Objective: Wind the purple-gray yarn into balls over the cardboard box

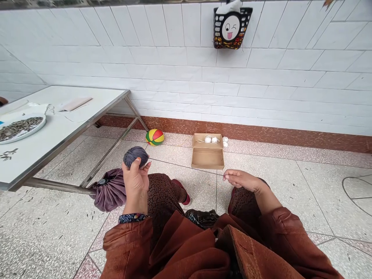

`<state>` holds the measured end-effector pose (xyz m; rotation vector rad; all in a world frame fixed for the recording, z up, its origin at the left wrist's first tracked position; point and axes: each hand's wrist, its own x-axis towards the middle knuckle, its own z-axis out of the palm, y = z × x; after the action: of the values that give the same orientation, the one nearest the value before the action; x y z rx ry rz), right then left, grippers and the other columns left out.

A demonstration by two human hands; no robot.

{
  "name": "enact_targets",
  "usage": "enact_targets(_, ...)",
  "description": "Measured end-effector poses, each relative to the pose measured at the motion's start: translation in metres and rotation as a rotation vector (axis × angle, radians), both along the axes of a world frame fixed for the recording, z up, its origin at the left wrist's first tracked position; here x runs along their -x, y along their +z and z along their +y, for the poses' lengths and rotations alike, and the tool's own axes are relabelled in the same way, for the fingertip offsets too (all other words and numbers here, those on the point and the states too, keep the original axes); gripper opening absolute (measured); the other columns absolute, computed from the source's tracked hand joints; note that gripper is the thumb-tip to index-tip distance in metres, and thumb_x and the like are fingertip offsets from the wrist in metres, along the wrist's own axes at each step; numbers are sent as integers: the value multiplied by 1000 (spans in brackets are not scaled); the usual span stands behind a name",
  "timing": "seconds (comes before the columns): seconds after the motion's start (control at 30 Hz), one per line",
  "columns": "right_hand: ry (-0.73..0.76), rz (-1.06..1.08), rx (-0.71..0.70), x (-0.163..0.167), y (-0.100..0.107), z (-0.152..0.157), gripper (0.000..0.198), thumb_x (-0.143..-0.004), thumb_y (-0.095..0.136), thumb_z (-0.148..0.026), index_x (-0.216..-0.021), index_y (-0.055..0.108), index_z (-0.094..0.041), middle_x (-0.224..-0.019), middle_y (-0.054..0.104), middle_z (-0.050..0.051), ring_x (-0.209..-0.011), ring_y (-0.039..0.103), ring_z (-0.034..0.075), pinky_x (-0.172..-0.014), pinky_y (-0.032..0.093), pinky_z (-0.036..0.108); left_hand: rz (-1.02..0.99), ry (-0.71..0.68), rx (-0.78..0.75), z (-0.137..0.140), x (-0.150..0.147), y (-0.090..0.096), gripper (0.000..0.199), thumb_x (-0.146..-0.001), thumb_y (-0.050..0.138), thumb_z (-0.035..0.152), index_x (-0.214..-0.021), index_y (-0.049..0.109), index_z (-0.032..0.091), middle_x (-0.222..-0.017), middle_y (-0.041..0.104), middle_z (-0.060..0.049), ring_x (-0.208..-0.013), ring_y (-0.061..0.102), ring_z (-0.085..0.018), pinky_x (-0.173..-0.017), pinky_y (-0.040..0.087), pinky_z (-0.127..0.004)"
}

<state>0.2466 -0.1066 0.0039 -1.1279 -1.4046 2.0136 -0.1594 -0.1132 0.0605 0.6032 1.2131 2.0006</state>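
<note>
A grey-blue ball of yarn (135, 156) rests in my left hand (136, 179), the fingers and thumb wrapped round its lower side. From the ball a strand of dark yarn (180, 165) stretches tight across to my right hand (240, 179). That hand pinches the strand between thumb and fingers above my right knee. Beyond the strand, an open cardboard box (207, 158) sits on the floor, with two small white balls of yarn (211, 139) in its far part.
To the left stands a metal-framed white table (69, 91) bearing a plate of seeds (23, 128). A purple cloth bag (110, 192) hangs by its frame. A colourful ball (155, 137) lies near the wall, where a black basket (231, 28) hangs. A wire ring (353, 199) appears at right.
</note>
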Motion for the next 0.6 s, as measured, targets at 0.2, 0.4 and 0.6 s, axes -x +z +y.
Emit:
enact_targets(0.2,-1334,212,-172,-30,12,37,21,-92,56,-44,-102,50,-27,-97,54,3,-73,58,14,-58,52,26,-35,-75,58,-3,-24,-2,46,-69,77,32,-107,52,27,-97,66,2,-75,71,-15,-62,48,-23)
enact_targets(0.4,-768,29,-598,53,30,10,36,-93,59,-41,-125,50,-29,-128,58,8,-113,61,20,-99,52,39,-7,-520,76,-17,-97,5,44,-78,72,37,-117,56,25,-110,68,-4,-88,71,-19,-70,50,-28)
enact_targets(0.6,-34,-127,-666,128,20,-31,42,-98,56,-34,-136,44,-21,-100,67,6,-95,65,22,-90,51,40,-38,-677,170,-27,-120,6,46,-79,72,41,-117,56,21,-109,66,-7,-91,66,-21,-72,52,-32)
